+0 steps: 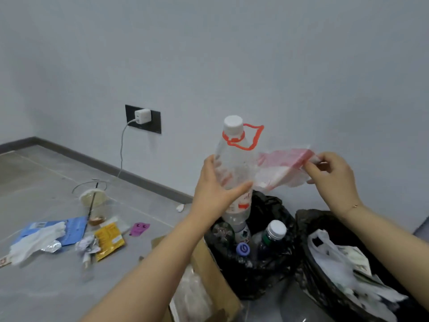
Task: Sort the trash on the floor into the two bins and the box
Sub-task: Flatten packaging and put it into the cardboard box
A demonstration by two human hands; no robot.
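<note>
Grey floor (58,287) by wall: wrappers (109,240), cup (94,203) unsorted. Left hand (213,196) wraps big bottle (234,168) above bottle bin (253,273); right hand (332,177) pinches its peeled label (283,168). Second bin (325,287), box (209,270) part-filled. Roughly midway.

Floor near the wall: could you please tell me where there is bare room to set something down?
Bare floor runs along the baseboard, between the cup and the bottle bin. It is crowded around the wrappers, left of the box.
</note>
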